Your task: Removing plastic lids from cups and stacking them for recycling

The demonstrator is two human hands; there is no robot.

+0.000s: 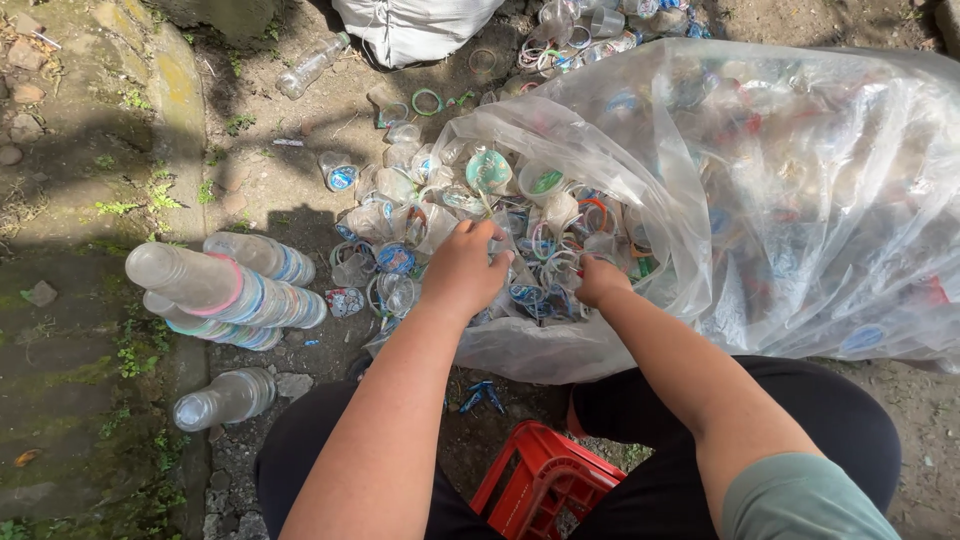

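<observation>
I keep both hands low: left hand [462, 268] seemingly pinching 1 crushed plastic cup [497, 243], right hand [600, 281] fisted beside it, contents unclear.

Outdoor waste-sorting spot, bare dirt ground. Right of frame: large clear plastic sack [800, 200] full of crushed plastic cups [440, 210]. Left: nested cup stacks [225, 285] lying by a mossy concrete kerb [175, 90]. Top centre: white sack [410, 30]. Bottom centre: red crate [540, 490].
</observation>
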